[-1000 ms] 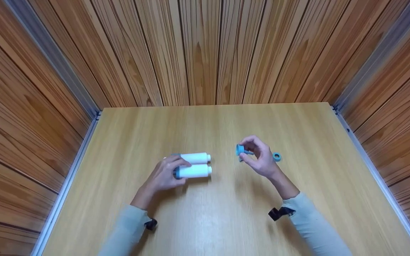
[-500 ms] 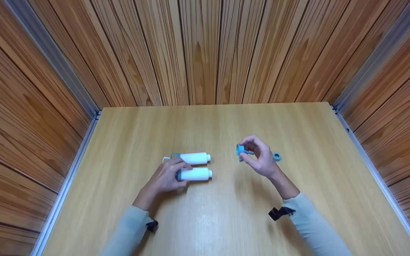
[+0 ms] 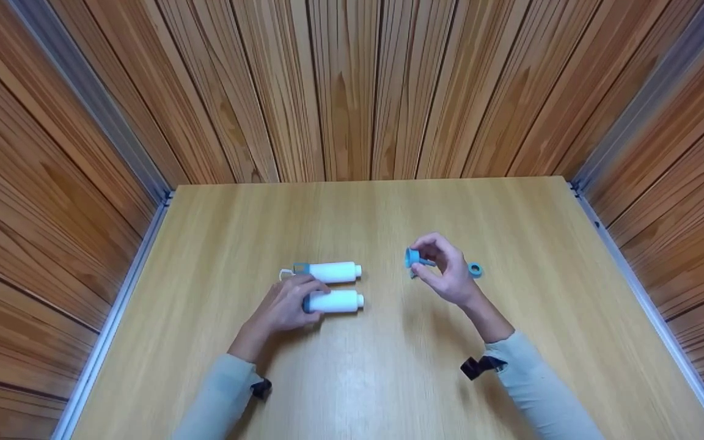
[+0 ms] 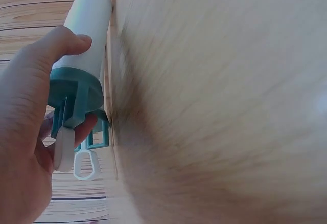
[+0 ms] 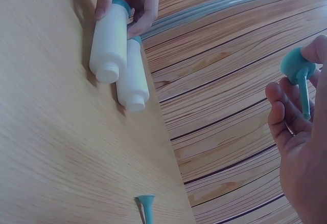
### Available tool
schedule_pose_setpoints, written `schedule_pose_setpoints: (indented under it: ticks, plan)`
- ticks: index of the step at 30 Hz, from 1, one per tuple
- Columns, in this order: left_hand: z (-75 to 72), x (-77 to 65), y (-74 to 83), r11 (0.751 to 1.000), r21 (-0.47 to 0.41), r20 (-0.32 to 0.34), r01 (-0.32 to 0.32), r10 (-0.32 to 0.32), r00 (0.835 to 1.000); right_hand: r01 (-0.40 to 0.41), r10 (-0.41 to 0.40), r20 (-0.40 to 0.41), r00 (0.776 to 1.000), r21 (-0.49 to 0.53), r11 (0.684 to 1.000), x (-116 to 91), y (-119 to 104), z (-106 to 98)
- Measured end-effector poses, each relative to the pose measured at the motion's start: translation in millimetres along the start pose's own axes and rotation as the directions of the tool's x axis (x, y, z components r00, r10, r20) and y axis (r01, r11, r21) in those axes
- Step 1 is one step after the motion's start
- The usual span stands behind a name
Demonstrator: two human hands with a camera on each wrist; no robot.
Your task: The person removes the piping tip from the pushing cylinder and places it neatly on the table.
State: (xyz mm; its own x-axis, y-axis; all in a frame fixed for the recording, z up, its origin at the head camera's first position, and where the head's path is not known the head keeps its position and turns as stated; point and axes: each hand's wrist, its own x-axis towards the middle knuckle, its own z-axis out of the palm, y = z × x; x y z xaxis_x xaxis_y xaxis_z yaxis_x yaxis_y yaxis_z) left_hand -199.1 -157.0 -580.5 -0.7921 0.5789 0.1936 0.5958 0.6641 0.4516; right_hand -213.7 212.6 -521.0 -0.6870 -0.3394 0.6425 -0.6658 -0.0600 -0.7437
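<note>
My left hand (image 3: 288,302) grips the nearer syringe-like white tube (image 3: 337,301) by its teal cap end (image 4: 76,88). The thumb lies along the barrel in the left wrist view, and a white pull loop (image 4: 64,150) sticks out among the fingers. The tube lies sideways, its narrow neck (image 5: 108,73) pointing right. Just beyond it is a matching white tube (image 3: 332,272) with a teal end and a white loop (image 3: 286,272). My right hand (image 3: 443,272) pinches a teal nozzle (image 5: 298,63) with a wide round base and thin spout, raised above the tabletop.
A teal ring-shaped piece (image 3: 475,269) lies on the table just right of my right hand. Another teal nozzle (image 5: 146,206) is on the tabletop in the right wrist view. Wood-panelled walls (image 3: 346,91) enclose the table (image 3: 376,214) at the back and sides.
My left hand has drawn the nearer tube slightly toward me, widening the gap to the far tube, whose loop now shows. My right hand holds the nozzle in the same place.
</note>
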Motion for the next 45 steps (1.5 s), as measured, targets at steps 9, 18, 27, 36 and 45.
schedule_pose_setpoints:
  ticks: [9, 18, 27, 36, 45]
  plan:
    - [-0.7, -3.4, -0.7, 0.999, -0.006, 0.019, 0.035, -0.035, 0.999, 0.005, -0.005, 0.008, 1.0, 0.005, 1.0, 0.9, 1.7, 0.3]
    - [-1.4, -4.2, -0.6, 1.0, 0.009, 0.019, 0.023, -0.024, 1.0, -0.024, 0.024, -0.004, 1.0, 0.016, 1.0, 2.1, -2.2, 2.2]
    - [-2.8, -4.8, 0.0, 1.0, 0.005, 0.006, 0.009, -0.009, 1.0, -0.004, 0.004, -0.003, 1.0, 0.013, 1.0, 2.4, -1.6, 2.0]
    - [-7.0, -3.6, 2.6, 1.0, 0.026, -0.029, -0.014, 0.015, 0.999, 0.006, -0.006, 0.002, 1.0, 0.01, 1.0, 2.3, 0.5, -0.2]
    - [-6.5, -0.9, 4.9, 0.993, 0.086, -0.092, -0.077, 0.085, 0.992, -0.043, 0.043, -0.015, 0.999, 0.012, 0.999, -0.3, -0.9, 0.6]
